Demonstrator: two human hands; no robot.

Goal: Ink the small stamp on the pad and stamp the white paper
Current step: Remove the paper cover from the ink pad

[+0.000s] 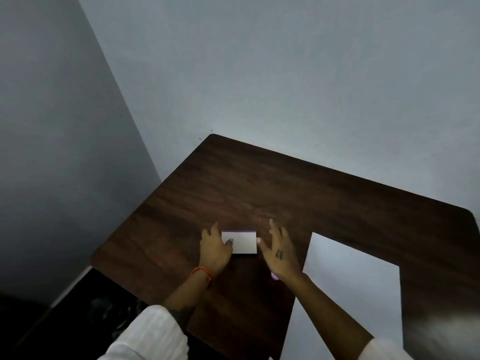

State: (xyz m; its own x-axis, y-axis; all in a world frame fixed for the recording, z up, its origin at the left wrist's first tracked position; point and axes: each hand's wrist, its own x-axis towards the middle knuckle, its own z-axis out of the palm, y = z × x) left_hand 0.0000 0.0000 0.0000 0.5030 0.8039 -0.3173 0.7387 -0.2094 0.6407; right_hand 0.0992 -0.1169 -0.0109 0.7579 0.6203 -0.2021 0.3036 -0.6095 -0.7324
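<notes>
A small white box with a purple back edge, the ink pad point(242, 242), lies shut on the dark wooden table point(285, 193). My left hand point(214, 249) rests at its left side with the thumb on the lid. My right hand point(279, 252) hovers just right of the pad, fingers spread, thumb tip touching or almost touching the pad's right edge. A small pale purple thing point(274, 276), perhaps the stamp, peeks out under my right wrist. The white paper point(355, 281) lies to the right, partly under my right forearm.
The table stands in a corner of grey walls point(259, 74). Its left edge drops to a dark floor point(78, 307). A blurred pale shape point(452, 331) sits at the lower right. Bare wood stretches behind the pad and paper.
</notes>
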